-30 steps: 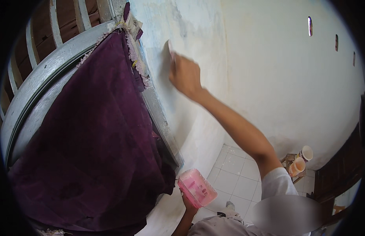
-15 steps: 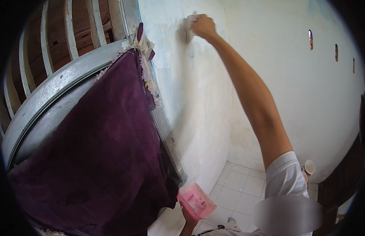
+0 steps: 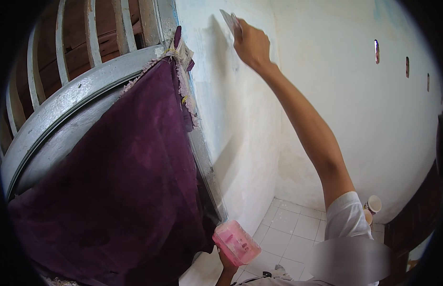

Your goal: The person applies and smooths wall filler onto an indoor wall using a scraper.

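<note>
High up by the pale, patchy wall [image 3: 255,124], my right hand [image 3: 253,46] is closed round the handle of a putty knife [image 3: 227,20]. Its thin flat blade points up and left, tilted out from the wall, and its shadow falls on the plaster. Whether the blade's edge touches the wall I cannot tell. Low down, my left hand [image 3: 226,263] supports a pink plastic tub [image 3: 236,243] from beneath and from its left side. Pink and whitish smears show inside the tub. Most of that hand's fingers are hidden behind it.
A dark purple cloth [image 3: 116,186] hangs over a grey frame [image 3: 68,105] with upright bars on the left. Pale floor tiles [image 3: 283,224] lie below. Pails [image 3: 373,204] stand by the right wall, near a dark wooden piece [image 3: 412,205]. Narrow slots [image 3: 377,51] mark that wall.
The putty knife has turned from lying against the wall to an edge-on tilt, blade up and left. My right hand has shifted slightly down and right. My left hand still holds the tub.
</note>
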A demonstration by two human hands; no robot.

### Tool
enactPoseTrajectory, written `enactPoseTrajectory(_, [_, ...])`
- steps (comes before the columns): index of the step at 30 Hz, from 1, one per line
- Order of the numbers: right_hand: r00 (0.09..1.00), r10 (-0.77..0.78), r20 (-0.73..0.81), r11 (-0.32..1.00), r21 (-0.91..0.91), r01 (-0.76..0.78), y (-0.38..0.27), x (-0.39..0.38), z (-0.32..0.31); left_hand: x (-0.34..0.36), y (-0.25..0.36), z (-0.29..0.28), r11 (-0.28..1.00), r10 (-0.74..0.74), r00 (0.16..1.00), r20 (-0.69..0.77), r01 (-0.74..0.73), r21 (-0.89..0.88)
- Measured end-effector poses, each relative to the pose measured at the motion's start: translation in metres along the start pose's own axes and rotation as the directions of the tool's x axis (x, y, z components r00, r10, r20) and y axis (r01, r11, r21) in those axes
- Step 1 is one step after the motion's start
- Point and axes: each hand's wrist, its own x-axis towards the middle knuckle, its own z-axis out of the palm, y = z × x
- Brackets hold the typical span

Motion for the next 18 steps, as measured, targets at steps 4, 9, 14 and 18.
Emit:
enactPoseTrajectory(4, [0.987, -0.078, 0.138, 0.995, -0.051, 0.086, -0.021, -0.018, 0.046, -0.002, 0.004, 0.008, 0.987, 0.082, 0.996, -0.047, -0.075, 0.141])
enactPoseTrajectory(9, [0.941, -0.315, 0.123, 0.949, 0.012, 0.316, -0.059, -0.173, 0.024, -0.006, 0.006, -0.007, 0.999, 0.041, 0.999, -0.01, -0.041, -0.015])
enactPoseTrajectory(14, [0.873, -0.383, 0.302, 0.919, 0.224, 0.325, -0.03, -0.25, -0.023, -0.006, 0.004, -0.013, 0.998, 0.026, 0.999, -0.037, -0.024, 0.055])
enactPoseTrajectory(18, [0.988, -0.133, 0.083, 0.987, 0.1, 0.125, 0.002, -0.16, -0.022, -0.011, 0.001, -0.007, 1.0, 0.027, 0.999, -0.046, -0.027, -0.007])
